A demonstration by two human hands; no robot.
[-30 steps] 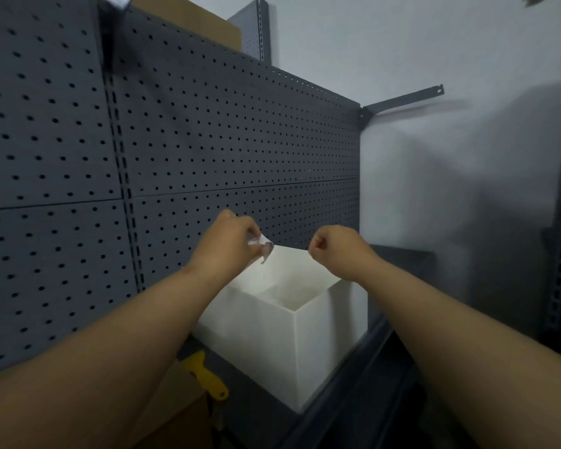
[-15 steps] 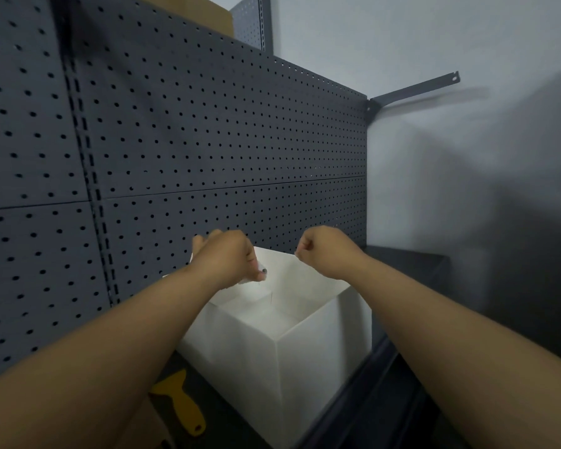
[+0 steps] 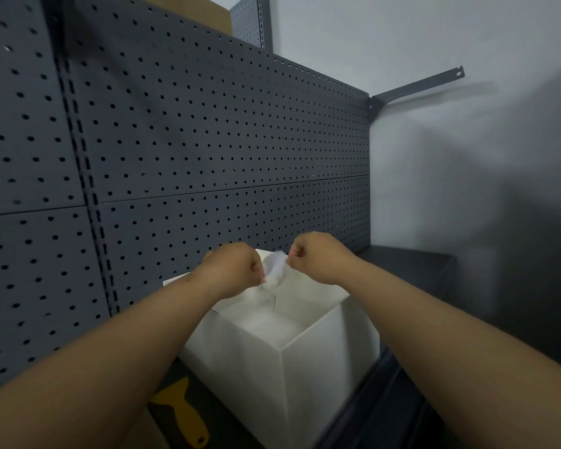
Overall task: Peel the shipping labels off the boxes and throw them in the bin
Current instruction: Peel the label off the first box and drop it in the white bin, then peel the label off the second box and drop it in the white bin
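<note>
**A:** any print you can make out from where you're standing?

**B:** nope. the scrap of label [image 3: 275,270] I'm pinching is just a blurry white crumple, no letters or numbers I can read. the white bin [image 3: 308,364] under it is plain too.

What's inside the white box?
The white box is open on top, and only bare white inner walls show. Its bottom is hidden by its own front wall and the arms. A crumpled label is pinched just above it by the left hand and right hand.
</note>
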